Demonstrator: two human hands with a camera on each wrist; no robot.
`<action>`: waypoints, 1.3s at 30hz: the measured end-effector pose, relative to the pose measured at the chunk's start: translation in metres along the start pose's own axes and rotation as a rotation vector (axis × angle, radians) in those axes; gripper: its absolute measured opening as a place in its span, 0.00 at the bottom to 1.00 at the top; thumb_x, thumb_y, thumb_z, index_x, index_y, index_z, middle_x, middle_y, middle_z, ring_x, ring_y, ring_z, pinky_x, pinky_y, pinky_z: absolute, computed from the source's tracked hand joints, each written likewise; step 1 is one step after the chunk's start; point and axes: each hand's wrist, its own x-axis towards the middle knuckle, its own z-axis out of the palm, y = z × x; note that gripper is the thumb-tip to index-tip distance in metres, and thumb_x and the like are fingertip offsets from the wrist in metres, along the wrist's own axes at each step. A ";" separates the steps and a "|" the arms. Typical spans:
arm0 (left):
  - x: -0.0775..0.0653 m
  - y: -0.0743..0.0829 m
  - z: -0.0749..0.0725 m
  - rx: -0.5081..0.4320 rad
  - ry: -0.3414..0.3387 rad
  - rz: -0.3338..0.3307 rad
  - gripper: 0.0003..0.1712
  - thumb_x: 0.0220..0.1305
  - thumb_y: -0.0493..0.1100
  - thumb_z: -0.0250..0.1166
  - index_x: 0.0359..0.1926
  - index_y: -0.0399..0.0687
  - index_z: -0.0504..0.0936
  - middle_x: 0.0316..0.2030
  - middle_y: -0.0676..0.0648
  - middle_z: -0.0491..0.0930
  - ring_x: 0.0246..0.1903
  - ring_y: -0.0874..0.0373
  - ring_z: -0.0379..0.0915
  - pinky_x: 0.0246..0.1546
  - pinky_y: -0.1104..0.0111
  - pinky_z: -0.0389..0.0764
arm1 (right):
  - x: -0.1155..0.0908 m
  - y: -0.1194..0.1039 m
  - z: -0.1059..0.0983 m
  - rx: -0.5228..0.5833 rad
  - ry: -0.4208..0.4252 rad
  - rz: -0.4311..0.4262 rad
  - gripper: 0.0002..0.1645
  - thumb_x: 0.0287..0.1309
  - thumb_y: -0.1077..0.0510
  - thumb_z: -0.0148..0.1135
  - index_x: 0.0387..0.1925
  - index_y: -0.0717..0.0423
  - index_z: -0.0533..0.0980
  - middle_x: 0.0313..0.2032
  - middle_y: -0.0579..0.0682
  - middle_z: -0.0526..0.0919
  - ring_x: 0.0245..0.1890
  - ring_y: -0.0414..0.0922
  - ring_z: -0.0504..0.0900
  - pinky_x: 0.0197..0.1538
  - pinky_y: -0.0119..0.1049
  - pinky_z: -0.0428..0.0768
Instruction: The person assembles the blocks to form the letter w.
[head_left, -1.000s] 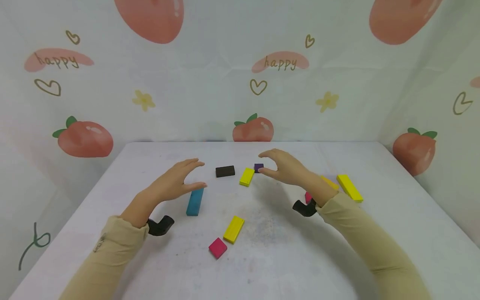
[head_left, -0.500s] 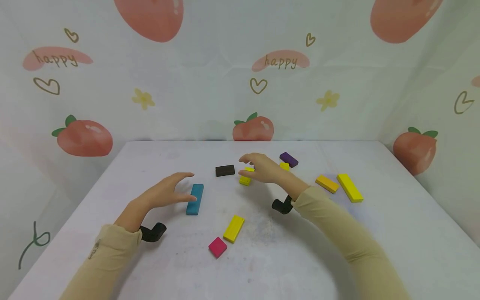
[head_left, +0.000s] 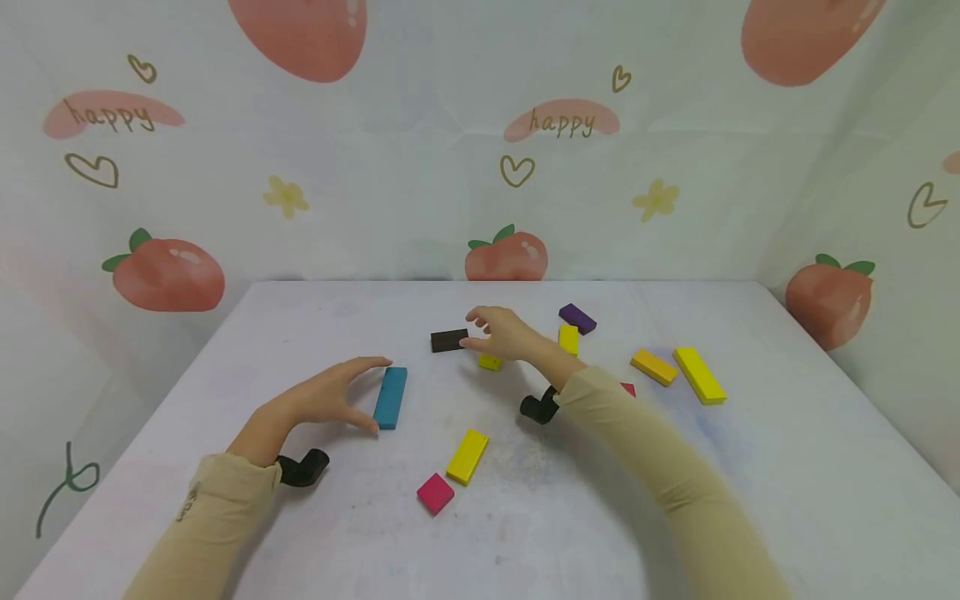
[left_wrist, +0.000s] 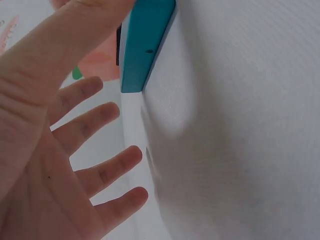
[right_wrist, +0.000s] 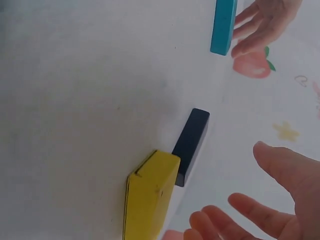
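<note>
My left hand is spread on the left side of a blue block, its thumb by the near end and its fingers by the far end. In the left wrist view the thumb overlaps the blue block, and the other fingers are spread apart. Farther back, my right hand reaches over a yellow block, partly hiding it. Its thumb tip overlaps the right end of a black block in the head view. The right wrist view shows the black block behind the yellow one, with nothing between the fingers.
Nearer lie a yellow block and a red block. Toward the right are a purple block, another yellow block, an orange block and a long yellow block. A red piece shows beside the right sleeve.
My right hand has moved left from near the purple block toward the black one. My left hand has come down and nearer, to the blue block's side.
</note>
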 end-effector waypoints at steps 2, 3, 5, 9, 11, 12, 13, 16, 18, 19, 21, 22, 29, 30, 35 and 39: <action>0.000 -0.001 0.000 -0.001 -0.012 0.000 0.54 0.40 0.52 0.77 0.66 0.39 0.60 0.66 0.36 0.61 0.67 0.36 0.53 0.65 0.41 0.58 | 0.004 -0.001 0.003 0.001 0.002 0.021 0.31 0.60 0.50 0.59 0.59 0.63 0.67 0.55 0.62 0.75 0.54 0.54 0.77 0.58 0.42 0.77; 0.000 -0.002 0.000 0.001 -0.018 -0.001 0.55 0.40 0.52 0.77 0.67 0.40 0.60 0.67 0.36 0.61 0.67 0.36 0.53 0.65 0.41 0.58 | 0.006 -0.002 0.004 0.002 0.000 0.036 0.31 0.60 0.50 0.59 0.60 0.63 0.67 0.56 0.62 0.75 0.54 0.54 0.77 0.58 0.43 0.77; 0.001 -0.002 0.001 0.001 -0.028 -0.008 0.55 0.41 0.52 0.76 0.67 0.41 0.60 0.67 0.36 0.60 0.67 0.36 0.52 0.65 0.41 0.58 | 0.009 -0.005 0.007 0.007 -0.005 0.076 0.33 0.60 0.49 0.60 0.61 0.62 0.65 0.56 0.62 0.74 0.54 0.54 0.76 0.58 0.43 0.77; 0.003 -0.002 0.000 -0.004 -0.045 -0.029 0.54 0.41 0.52 0.76 0.67 0.43 0.60 0.67 0.37 0.59 0.67 0.37 0.52 0.65 0.40 0.58 | 0.016 -0.010 0.013 0.008 -0.008 0.148 0.36 0.59 0.46 0.60 0.62 0.61 0.64 0.58 0.62 0.73 0.56 0.53 0.74 0.61 0.43 0.75; 0.003 0.000 0.000 -0.008 -0.055 -0.033 0.53 0.42 0.52 0.76 0.67 0.44 0.60 0.68 0.37 0.59 0.67 0.37 0.52 0.64 0.40 0.59 | 0.020 -0.013 0.016 0.019 -0.005 0.183 0.38 0.57 0.45 0.61 0.62 0.60 0.63 0.58 0.61 0.72 0.56 0.52 0.72 0.62 0.43 0.74; 0.004 0.001 0.000 -0.010 -0.060 -0.035 0.53 0.42 0.52 0.76 0.67 0.44 0.60 0.68 0.37 0.59 0.67 0.37 0.52 0.64 0.40 0.59 | 0.021 -0.014 0.018 0.025 -0.005 0.200 0.38 0.57 0.44 0.61 0.62 0.60 0.62 0.58 0.61 0.72 0.56 0.51 0.72 0.62 0.43 0.74; 0.004 0.002 0.000 -0.014 -0.063 -0.038 0.53 0.42 0.52 0.76 0.67 0.44 0.60 0.68 0.37 0.59 0.67 0.37 0.52 0.64 0.40 0.59 | 0.022 -0.015 0.019 0.033 -0.006 0.214 0.39 0.56 0.44 0.62 0.63 0.60 0.62 0.59 0.60 0.72 0.56 0.51 0.72 0.63 0.43 0.74; 0.004 0.004 0.000 -0.017 -0.074 -0.035 0.52 0.43 0.51 0.76 0.68 0.44 0.60 0.68 0.37 0.59 0.66 0.37 0.52 0.64 0.39 0.59 | 0.026 -0.018 0.023 0.047 -0.006 0.243 0.41 0.55 0.43 0.63 0.63 0.60 0.61 0.59 0.59 0.71 0.55 0.50 0.72 0.63 0.42 0.74; 0.004 0.003 0.000 -0.019 -0.078 -0.036 0.52 0.43 0.51 0.75 0.68 0.44 0.60 0.68 0.37 0.59 0.66 0.37 0.52 0.64 0.40 0.59 | 0.028 -0.019 0.025 0.048 -0.006 0.249 0.42 0.54 0.43 0.64 0.63 0.61 0.61 0.59 0.59 0.71 0.55 0.50 0.72 0.63 0.42 0.74; 0.004 0.003 0.000 -0.020 -0.079 -0.034 0.52 0.43 0.51 0.75 0.68 0.44 0.60 0.68 0.37 0.59 0.66 0.37 0.53 0.64 0.40 0.59 | 0.029 -0.019 0.026 0.046 -0.003 0.252 0.42 0.54 0.42 0.64 0.63 0.61 0.61 0.60 0.58 0.71 0.55 0.50 0.72 0.63 0.42 0.74; 0.004 0.002 0.000 -0.023 -0.080 -0.027 0.52 0.43 0.51 0.75 0.67 0.44 0.60 0.67 0.37 0.60 0.66 0.38 0.53 0.64 0.41 0.59 | 0.030 -0.020 0.027 0.045 0.002 0.261 0.44 0.53 0.42 0.64 0.63 0.61 0.60 0.60 0.59 0.71 0.55 0.50 0.72 0.63 0.43 0.73; 0.004 0.001 0.001 -0.024 -0.078 -0.023 0.52 0.44 0.51 0.75 0.67 0.44 0.60 0.67 0.37 0.60 0.66 0.38 0.53 0.64 0.41 0.59 | 0.030 -0.021 0.028 0.044 0.004 0.266 0.44 0.53 0.42 0.64 0.63 0.61 0.60 0.59 0.59 0.71 0.55 0.51 0.72 0.63 0.43 0.73; 0.006 0.000 0.001 -0.010 -0.062 -0.010 0.49 0.43 0.51 0.75 0.66 0.45 0.64 0.66 0.38 0.63 0.65 0.39 0.56 0.64 0.42 0.61 | 0.033 -0.026 0.030 -0.002 0.000 0.310 0.47 0.52 0.39 0.64 0.63 0.61 0.58 0.58 0.62 0.70 0.54 0.53 0.71 0.62 0.46 0.74; 0.006 0.000 0.001 -0.005 -0.060 -0.013 0.48 0.43 0.51 0.75 0.65 0.45 0.64 0.65 0.39 0.64 0.65 0.39 0.57 0.64 0.42 0.61 | 0.033 -0.027 0.030 -0.012 0.000 0.316 0.47 0.51 0.39 0.64 0.63 0.61 0.58 0.58 0.62 0.69 0.54 0.53 0.71 0.61 0.46 0.74; 0.007 0.004 0.001 0.017 -0.045 0.001 0.46 0.43 0.51 0.75 0.63 0.45 0.66 0.63 0.40 0.67 0.61 0.41 0.62 0.62 0.44 0.66 | 0.036 -0.030 0.034 -0.064 0.007 0.340 0.49 0.51 0.37 0.63 0.64 0.61 0.57 0.57 0.62 0.70 0.53 0.53 0.72 0.60 0.46 0.75; 0.008 0.004 0.002 0.020 -0.032 0.037 0.45 0.43 0.51 0.75 0.61 0.44 0.66 0.60 0.40 0.69 0.57 0.41 0.66 0.58 0.45 0.70 | 0.037 -0.033 0.035 -0.087 0.015 0.355 0.50 0.51 0.36 0.63 0.64 0.61 0.56 0.58 0.63 0.69 0.53 0.54 0.72 0.60 0.46 0.76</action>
